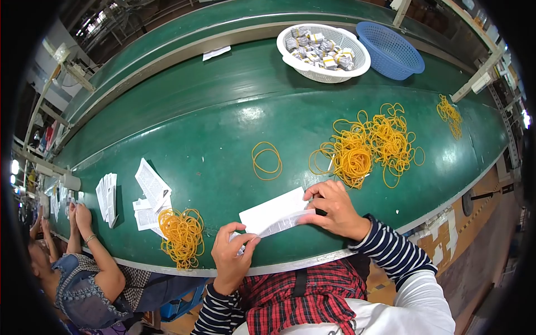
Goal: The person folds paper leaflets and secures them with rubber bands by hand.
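Between my two hands a printed paper leaflet [273,210] is held just above the green table, with a fold running along its length. My left hand [230,255] pinches its left end between thumb and fingers. At the other end my right hand [336,211] grips the paper, thumb below and fingers on top. Two loose yellow rubber bands [267,162] lie beyond the leaflet. A big heap of yellow rubber bands [354,156] is just past my right hand, and a smaller pile of rubber bands [183,237] sits left of my left hand.
Printed papers [151,187] and a folded stack [106,195] lie at the left. At the back stand a white basket [324,72] of banded bundles and a blue basket [391,50]. A co-worker [89,279] works at the far left. More rubber bands [449,115] lie far right.
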### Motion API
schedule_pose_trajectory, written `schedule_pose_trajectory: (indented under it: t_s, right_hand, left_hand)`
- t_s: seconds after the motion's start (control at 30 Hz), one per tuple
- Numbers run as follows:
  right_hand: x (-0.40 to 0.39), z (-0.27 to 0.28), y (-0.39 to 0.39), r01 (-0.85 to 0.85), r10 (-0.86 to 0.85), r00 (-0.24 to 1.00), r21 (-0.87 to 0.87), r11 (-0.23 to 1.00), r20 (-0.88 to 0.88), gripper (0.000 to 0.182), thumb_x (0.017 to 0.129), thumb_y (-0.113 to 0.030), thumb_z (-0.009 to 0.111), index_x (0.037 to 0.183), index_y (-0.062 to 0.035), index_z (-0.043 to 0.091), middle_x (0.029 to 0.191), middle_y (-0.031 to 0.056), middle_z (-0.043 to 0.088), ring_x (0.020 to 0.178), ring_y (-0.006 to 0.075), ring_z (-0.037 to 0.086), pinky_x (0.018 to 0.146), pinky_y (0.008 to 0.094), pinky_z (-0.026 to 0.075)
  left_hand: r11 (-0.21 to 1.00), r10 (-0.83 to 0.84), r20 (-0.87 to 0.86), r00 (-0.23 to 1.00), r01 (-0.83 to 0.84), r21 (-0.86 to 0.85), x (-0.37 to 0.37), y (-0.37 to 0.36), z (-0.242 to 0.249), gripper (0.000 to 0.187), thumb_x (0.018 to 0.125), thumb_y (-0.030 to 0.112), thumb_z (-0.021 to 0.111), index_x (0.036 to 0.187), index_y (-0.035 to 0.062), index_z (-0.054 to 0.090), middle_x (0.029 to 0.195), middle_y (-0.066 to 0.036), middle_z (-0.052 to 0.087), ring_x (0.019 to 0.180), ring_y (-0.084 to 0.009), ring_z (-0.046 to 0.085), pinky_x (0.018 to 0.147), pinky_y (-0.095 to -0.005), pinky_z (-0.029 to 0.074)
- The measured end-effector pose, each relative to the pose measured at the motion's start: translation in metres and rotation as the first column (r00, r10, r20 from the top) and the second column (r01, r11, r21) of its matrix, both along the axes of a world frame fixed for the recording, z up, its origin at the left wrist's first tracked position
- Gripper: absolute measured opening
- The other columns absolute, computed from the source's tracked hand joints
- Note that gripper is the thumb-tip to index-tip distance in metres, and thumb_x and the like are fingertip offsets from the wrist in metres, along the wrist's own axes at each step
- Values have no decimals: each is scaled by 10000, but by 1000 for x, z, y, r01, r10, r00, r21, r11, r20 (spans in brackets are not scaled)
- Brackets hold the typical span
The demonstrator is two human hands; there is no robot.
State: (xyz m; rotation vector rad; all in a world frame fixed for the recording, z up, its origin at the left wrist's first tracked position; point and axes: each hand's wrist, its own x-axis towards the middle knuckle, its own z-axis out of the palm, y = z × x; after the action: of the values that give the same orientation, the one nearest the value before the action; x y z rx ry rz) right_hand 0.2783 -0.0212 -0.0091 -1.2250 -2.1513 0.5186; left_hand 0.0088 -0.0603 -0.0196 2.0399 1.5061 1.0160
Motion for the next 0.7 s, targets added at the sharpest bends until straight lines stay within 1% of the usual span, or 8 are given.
schedule_pose_trajectory:
  t_s: [0.03,0.13,0.17,0.23,0.3,0.4,0.53,0.7]
  right_hand:
    - [5,3,-1,-85,84,996,-30,996,-23,154,734,-264,744,772,-132,674,1010,15,575,902,220,500,755,355,338]
    - [15,-1,-3,-176,176,984,3,984,-30,111,712,-217,751,810,-196,702,1141,-2,576,1003,223,512,816,361,345]
    - [16,0,-6,-185,185,983,-20,983,-18,159,694,-180,751,847,-202,713,1180,22,573,1065,241,508,858,372,345]
    - [15,-3,-10,-186,185,982,31,982,33,177,689,-170,751,861,-199,716,1188,36,570,1077,252,506,865,379,346]
    - [15,-4,-14,-189,184,980,53,981,77,161,711,-196,744,870,-183,721,1203,59,563,1105,266,497,879,386,343]
    - [9,3,-18,-113,113,994,35,993,10,132,740,-244,733,854,-179,724,1198,58,566,1110,265,493,891,384,337]
    - [-2,-2,-20,29,-29,1000,36,999,-3,174,751,-277,729,789,-109,702,1199,82,569,1128,272,484,895,385,328]
    - [-13,-2,-14,142,-144,989,51,989,41,280,724,-276,752,667,-34,624,1206,117,565,1153,299,474,915,391,316]
  left_hand:
    - [1000,-28,37,999,28,3,-3,-3,-2,138,686,9,748,794,59,678,927,-101,584,824,-226,590,628,-293,444]
    - [996,-87,6,996,87,-1,-7,-3,-1,210,660,11,763,841,99,702,940,-90,585,845,-239,579,664,-313,451]
    - [994,-109,-46,993,109,4,-7,-3,2,221,655,18,768,846,107,703,938,-85,587,836,-242,575,669,-318,450]
    - [987,-158,-148,976,161,11,-6,-3,10,241,643,31,777,855,122,707,933,-76,591,818,-248,569,680,-329,448]
    - [988,-153,-177,972,154,-10,-5,-7,11,230,640,48,784,843,130,712,923,-69,594,812,-251,563,684,-340,441]
    - [993,-114,-193,975,112,-21,-3,-13,13,201,641,69,790,818,127,716,908,-63,597,809,-246,559,682,-341,429]
    - [999,-17,-177,984,24,40,2,-20,7,165,668,156,800,793,141,695,930,-26,591,787,-216,545,657,-338,393]
    - [992,124,-124,984,-120,42,13,-22,4,155,661,117,800,727,73,667,951,-72,591,828,-247,551,692,-348,413]
